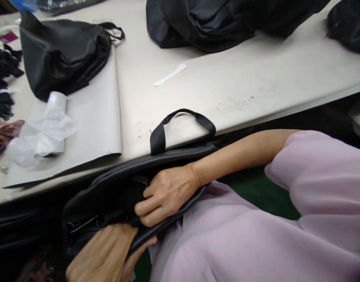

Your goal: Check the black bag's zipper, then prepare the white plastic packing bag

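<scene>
- A person in a pale lilac top sits at the edge of a light surface (256, 78), holding a black bag (109, 192) low between lap and surface edge
- The bag lies on its side, its long axis running from lower left up to the right, roughly along the surface edge; its loop handle (182, 125) stands up against that edge
- The right hand (165, 194) reaches across from the right, fingers curled shut over the near lip of the bag's opening, knuckles towards the viewer
- The left hand (106, 256) is at the lower left, flatter, fingers closed together and pressed onto the same lip from below; whether it truly grips I cannot tell
- The two hands sit close together along the lip, the right one higher and further into the opening
- On the surface behind: another black bag (62, 55) at left, crumpled clear plastic (42, 133) beside it, a white strip (170, 74), a darker heap of bags (215, 21) at the far edge
</scene>
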The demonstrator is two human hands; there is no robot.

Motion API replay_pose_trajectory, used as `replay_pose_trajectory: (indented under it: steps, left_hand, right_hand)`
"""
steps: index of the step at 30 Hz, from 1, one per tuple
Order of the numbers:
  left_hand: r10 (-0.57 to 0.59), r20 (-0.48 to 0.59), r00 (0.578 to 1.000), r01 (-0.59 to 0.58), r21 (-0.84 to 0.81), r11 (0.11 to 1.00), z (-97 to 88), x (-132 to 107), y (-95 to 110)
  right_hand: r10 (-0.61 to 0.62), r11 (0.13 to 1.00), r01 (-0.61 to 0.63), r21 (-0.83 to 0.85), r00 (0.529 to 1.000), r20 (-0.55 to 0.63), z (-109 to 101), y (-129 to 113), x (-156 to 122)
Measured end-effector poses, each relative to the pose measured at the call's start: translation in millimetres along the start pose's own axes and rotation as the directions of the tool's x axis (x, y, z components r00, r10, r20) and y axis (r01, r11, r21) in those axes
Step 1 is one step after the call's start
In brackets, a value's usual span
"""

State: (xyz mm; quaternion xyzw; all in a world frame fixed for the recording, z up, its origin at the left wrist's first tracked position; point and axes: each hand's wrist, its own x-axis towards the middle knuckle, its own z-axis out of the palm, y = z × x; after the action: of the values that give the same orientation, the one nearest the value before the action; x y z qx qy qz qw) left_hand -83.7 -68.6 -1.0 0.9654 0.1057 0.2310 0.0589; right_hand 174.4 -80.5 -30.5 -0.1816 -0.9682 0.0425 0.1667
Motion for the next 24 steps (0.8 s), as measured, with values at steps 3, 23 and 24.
replay_pose_trajectory:
  steps: [3,23,24]
  left_hand:
    - [0.022,-0.037,0.999,-0.021,0.036,0.999,1.2,9.7,-0.4]
    - [0.113,-0.074,0.991,-0.107,0.071,0.992,5.2,7.7,-5.4]
    - [0.163,-0.067,0.984,-0.158,0.085,0.984,5.1,7.9,-7.9]
  right_hand:
    - [0.008,0.989,-0.010,-0.148,1.000,-0.011,17.0,0.3,14.5]
    - [0.853,0.440,-0.890,0.118,0.455,0.253,-11.1,41.3,13.8]
    - [0.834,0.425,-0.885,0.191,0.465,0.297,-6.7,45.9,13.8]
